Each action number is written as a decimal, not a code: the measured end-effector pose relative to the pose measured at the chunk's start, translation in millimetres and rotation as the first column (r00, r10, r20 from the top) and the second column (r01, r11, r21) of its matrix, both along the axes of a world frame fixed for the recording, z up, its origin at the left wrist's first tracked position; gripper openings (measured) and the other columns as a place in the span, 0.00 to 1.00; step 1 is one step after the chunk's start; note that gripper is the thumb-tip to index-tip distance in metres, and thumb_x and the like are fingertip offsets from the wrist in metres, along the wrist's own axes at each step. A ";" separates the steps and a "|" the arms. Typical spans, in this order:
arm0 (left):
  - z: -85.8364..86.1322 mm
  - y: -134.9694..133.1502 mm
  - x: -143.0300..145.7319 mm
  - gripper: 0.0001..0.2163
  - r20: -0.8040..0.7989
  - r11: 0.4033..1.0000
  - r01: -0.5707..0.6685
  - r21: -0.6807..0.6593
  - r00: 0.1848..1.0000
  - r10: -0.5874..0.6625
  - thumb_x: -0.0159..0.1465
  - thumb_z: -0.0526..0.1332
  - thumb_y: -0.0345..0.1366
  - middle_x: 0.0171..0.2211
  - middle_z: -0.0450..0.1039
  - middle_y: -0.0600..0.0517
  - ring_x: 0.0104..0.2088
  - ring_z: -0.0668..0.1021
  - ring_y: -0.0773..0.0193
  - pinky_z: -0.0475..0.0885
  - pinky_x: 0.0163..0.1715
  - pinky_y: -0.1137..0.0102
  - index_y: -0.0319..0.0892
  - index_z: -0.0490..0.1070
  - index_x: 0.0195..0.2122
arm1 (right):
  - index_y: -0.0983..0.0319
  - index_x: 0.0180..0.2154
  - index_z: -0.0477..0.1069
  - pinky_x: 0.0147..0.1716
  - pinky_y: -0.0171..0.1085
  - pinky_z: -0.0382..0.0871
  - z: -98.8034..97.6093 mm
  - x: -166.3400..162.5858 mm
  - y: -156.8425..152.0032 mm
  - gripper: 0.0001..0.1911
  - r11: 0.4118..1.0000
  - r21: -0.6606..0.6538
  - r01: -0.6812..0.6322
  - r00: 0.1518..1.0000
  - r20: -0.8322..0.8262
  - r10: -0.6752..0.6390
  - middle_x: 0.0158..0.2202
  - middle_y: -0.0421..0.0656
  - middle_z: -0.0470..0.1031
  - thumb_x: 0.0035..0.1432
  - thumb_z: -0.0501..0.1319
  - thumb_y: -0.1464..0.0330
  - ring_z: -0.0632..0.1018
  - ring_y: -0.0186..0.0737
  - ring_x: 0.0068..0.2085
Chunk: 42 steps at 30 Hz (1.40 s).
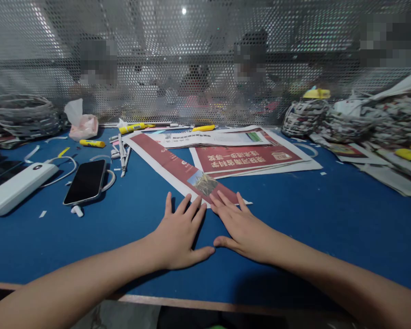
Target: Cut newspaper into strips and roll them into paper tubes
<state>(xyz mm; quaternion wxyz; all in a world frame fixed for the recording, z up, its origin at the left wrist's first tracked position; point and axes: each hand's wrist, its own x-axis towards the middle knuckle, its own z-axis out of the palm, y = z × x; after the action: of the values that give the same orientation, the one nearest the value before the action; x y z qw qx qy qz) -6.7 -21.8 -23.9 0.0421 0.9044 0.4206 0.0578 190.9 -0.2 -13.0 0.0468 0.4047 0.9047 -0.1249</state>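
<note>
Both hands, left hand [180, 235] and right hand [248, 228], are laid palm-down on the blue surface [329, 219], thumb tips nearly meeting. Grip-wise, fingers are spread apart on each. A folded red paper strip [167, 160] is set slantwise, its near end tucked right by the fingertips; the right ones are rested on it, but contact can't really be told for the left. Behind it, a pile of red newspapers [253, 157] is topped by a white folded strip [222, 138]. Off left, a phone [86, 183] and a white power bank [23, 187] are parked, with a woven basket [23, 116] placed further back.
</note>
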 end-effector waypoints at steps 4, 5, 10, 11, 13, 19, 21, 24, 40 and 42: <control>0.1 0.6 1.9 0.37 -0.002 1.000 -0.015 -0.011 1.000 0.015 0.60 0.42 0.59 0.62 0.45 0.39 0.60 0.50 0.39 0.37 0.51 0.35 0.36 0.45 0.62 | 0.66 0.62 0.37 0.54 0.64 0.35 -0.3 -1.2 -4.1 0.42 1.000 0.011 0.024 0.999 0.029 -0.025 0.63 0.53 0.34 0.56 0.42 0.46 0.36 0.56 0.61; 0.3 1.1 2.5 0.38 -0.001 1.000 -0.021 -0.012 1.000 0.021 0.60 0.41 0.59 0.62 0.45 0.39 0.60 0.51 0.39 0.37 0.51 0.35 0.35 0.45 0.62 | 0.67 0.62 0.37 0.54 0.63 0.35 -0.1 -1.0 -4.4 0.42 1.000 0.015 0.027 0.999 0.038 -0.027 0.63 0.52 0.33 0.56 0.42 0.46 0.35 0.56 0.61; 0.7 6.2 4.8 0.37 0.002 0.999 -0.043 -0.014 0.999 0.043 0.60 0.42 0.59 0.62 0.47 0.39 0.58 0.55 0.41 0.36 0.51 0.35 0.35 0.45 0.62 | 0.69 0.62 0.35 0.56 0.59 0.33 3.1 1.0 -3.4 0.43 1.000 0.014 0.018 0.998 0.053 -0.018 0.63 0.51 0.31 0.56 0.40 0.46 0.33 0.52 0.61; 0.5 7.4 5.1 0.37 0.000 0.999 -0.046 -0.013 0.999 0.046 0.60 0.43 0.59 0.62 0.46 0.39 0.58 0.55 0.42 0.36 0.51 0.35 0.36 0.45 0.62 | 0.70 0.61 0.35 0.56 0.58 0.34 3.8 0.9 -3.0 0.43 1.000 0.006 0.014 0.999 0.045 -0.015 0.63 0.52 0.32 0.56 0.40 0.46 0.33 0.51 0.61; 0.0 9.4 5.6 0.37 0.000 0.999 -0.052 -0.007 0.999 0.052 0.60 0.44 0.59 0.62 0.47 0.40 0.58 0.56 0.42 0.35 0.51 0.35 0.36 0.45 0.62 | 0.71 0.61 0.35 0.57 0.57 0.36 4.7 -0.1 -2.2 0.44 1.000 -0.004 0.013 0.999 0.029 -0.013 0.63 0.52 0.32 0.56 0.39 0.45 0.34 0.51 0.61; -0.2 10.2 7.3 0.37 0.014 0.998 -0.068 0.012 0.998 0.067 0.60 0.44 0.58 0.61 0.49 0.39 0.57 0.57 0.44 0.36 0.52 0.37 0.35 0.44 0.62 | 0.71 0.61 0.36 0.57 0.58 0.37 3.3 -4.2 0.7 0.43 1.000 0.014 0.024 0.999 0.038 -0.024 0.63 0.53 0.33 0.56 0.40 0.46 0.35 0.52 0.61; -0.6 9.0 7.7 0.37 0.011 0.997 -0.076 0.020 0.997 0.075 0.60 0.43 0.58 0.61 0.49 0.39 0.58 0.58 0.45 0.36 0.53 0.38 0.35 0.44 0.62 | 0.71 0.62 0.37 0.56 0.59 0.37 1.2 -3.8 2.5 0.43 1.000 0.019 0.017 0.999 0.037 -0.018 0.63 0.53 0.33 0.56 0.40 0.46 0.35 0.53 0.62; -1.7 7.0 7.8 0.37 0.006 0.995 -0.090 0.032 0.996 0.090 0.60 0.43 0.58 0.61 0.48 0.38 0.58 0.56 0.45 0.37 0.54 0.40 0.32 0.44 0.62 | 0.70 0.62 0.37 0.55 0.61 0.38 -3.0 -1.8 5.7 0.43 1.000 0.026 0.005 1.000 0.005 -0.005 0.63 0.54 0.34 0.56 0.40 0.46 0.35 0.55 0.61; -0.1 14.3 1.5 0.25 0.081 0.987 -0.160 0.027 0.984 0.157 0.60 0.47 0.35 0.56 0.58 0.37 0.57 0.60 0.52 0.44 0.56 0.43 0.31 0.49 0.58 | 0.59 0.62 0.32 0.53 0.64 0.30 4.6 -8.8 8.3 0.42 0.999 -0.047 -0.004 0.997 0.079 0.008 0.62 0.54 0.24 0.55 0.48 0.48 0.27 0.59 0.59; 0.2 14.4 1.3 0.25 0.084 0.987 -0.159 0.023 0.984 0.157 0.60 0.47 0.35 0.56 0.58 0.37 0.57 0.61 0.52 0.43 0.55 0.42 0.31 0.50 0.58 | 0.59 0.62 0.32 0.53 0.63 0.29 5.1 -8.6 9.0 0.42 0.999 -0.053 0.001 0.997 0.079 0.003 0.62 0.53 0.24 0.55 0.48 0.47 0.27 0.59 0.59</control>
<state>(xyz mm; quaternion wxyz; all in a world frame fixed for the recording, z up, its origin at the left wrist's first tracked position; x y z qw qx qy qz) -5.4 -7.4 -23.7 0.0413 0.8657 0.4879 0.1041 182.3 8.8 -7.9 0.0932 0.4075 0.8987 -0.1325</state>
